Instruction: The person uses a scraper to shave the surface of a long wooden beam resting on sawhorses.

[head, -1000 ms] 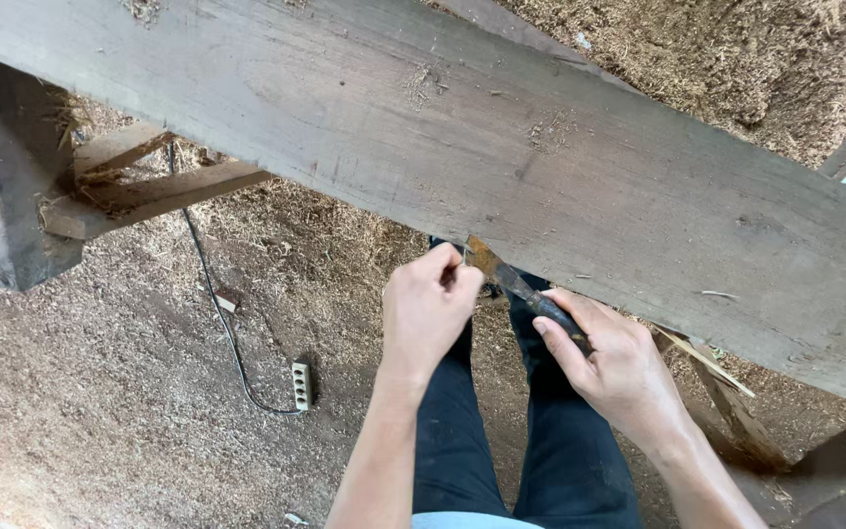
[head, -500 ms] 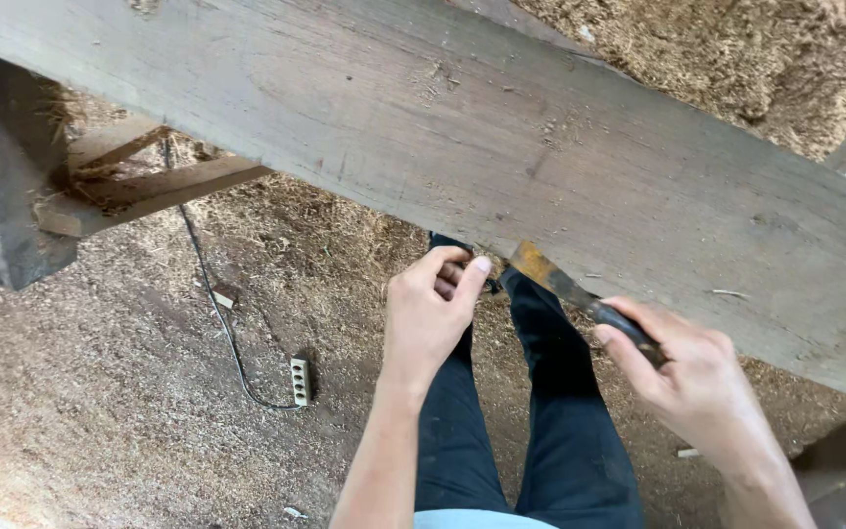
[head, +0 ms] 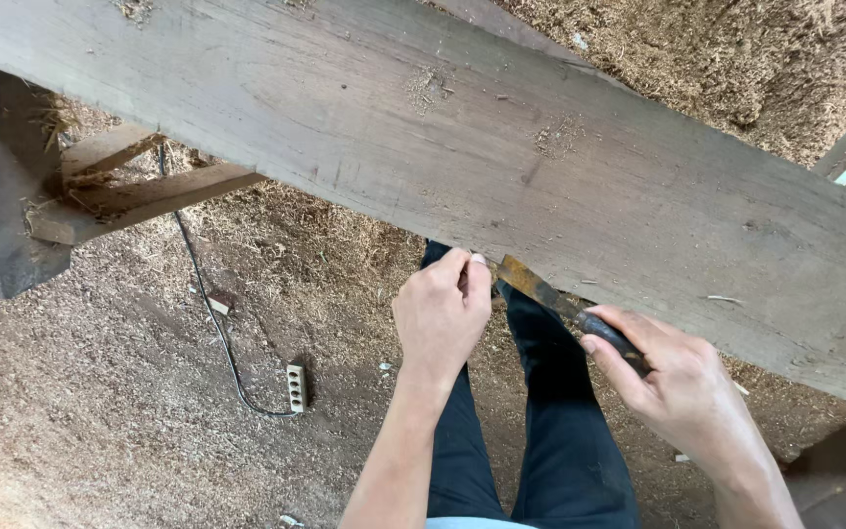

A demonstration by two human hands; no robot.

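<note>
Right hand (head: 682,392) clenched around dark handle of chisel (head: 565,306), palm over the butt end, thumb along the top. Rusty flat blade pointing up-left from that hand, tip right at lower edge of big grey beam (head: 462,147), just beside left fingertips. Left hand (head: 443,315) curled, fingertips pinched against the beam edge next to the blade tip; holding nothing visible, maybe steadying the tip, cannot tell for sure. Beam running diagonally above both hands, resting on a rough wooden stand (head: 12,216) far left of left hand. Dark trousers (head: 540,431) directly below both hands. Sawdust-covered floor (head: 100,411) beneath, with white power strip (head: 296,388) and black cable (head: 208,304) lying well left of left hand.

Handling guess: chisel stiff, fairly light, steel blade rigid and sharp at tip, rust probably rough rather than slippery. Best hold on the dark handle, well back from the blade, as now; guiding fingers to stay beside the blade, not ahead of the edge. Beam looks heavy, hard, rough-sawn; unlikely to shift under hand pressure, splinters likely along the worked edge.
</note>
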